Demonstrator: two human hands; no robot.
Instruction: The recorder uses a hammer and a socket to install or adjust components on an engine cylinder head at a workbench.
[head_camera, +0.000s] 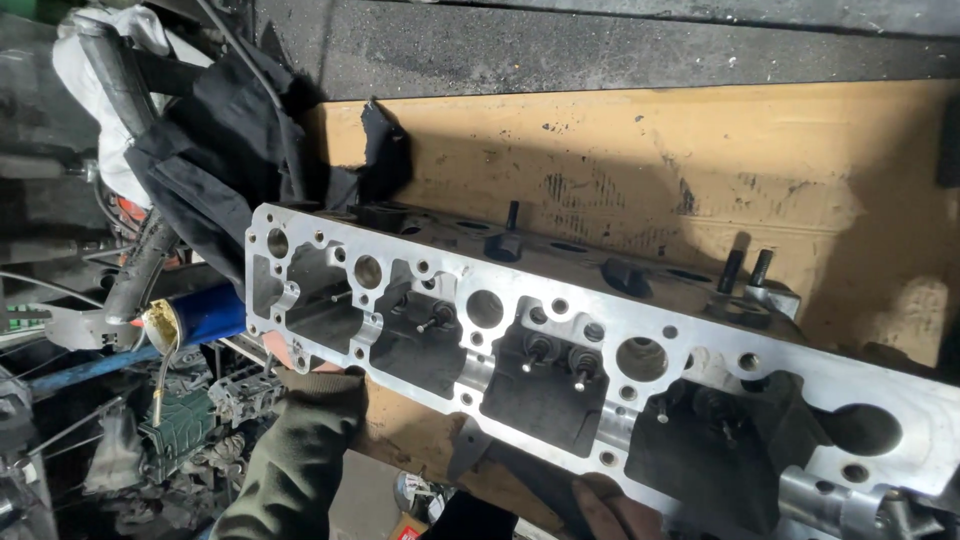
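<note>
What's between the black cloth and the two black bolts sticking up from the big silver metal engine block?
In the head view, one short black stud stands between the black cloth and the two black bolts.

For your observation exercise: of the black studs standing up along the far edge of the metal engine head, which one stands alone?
The single stud near the head's left end stands alone; the other two studs stand paired near its right end.

The scene is lit unevenly: the cardboard sheet (620, 170) is warmly lit, and a broad shadow is cast across it. Glare is seen on the machined metal casting (600, 330). The left edge is left dim and murky.
</note>
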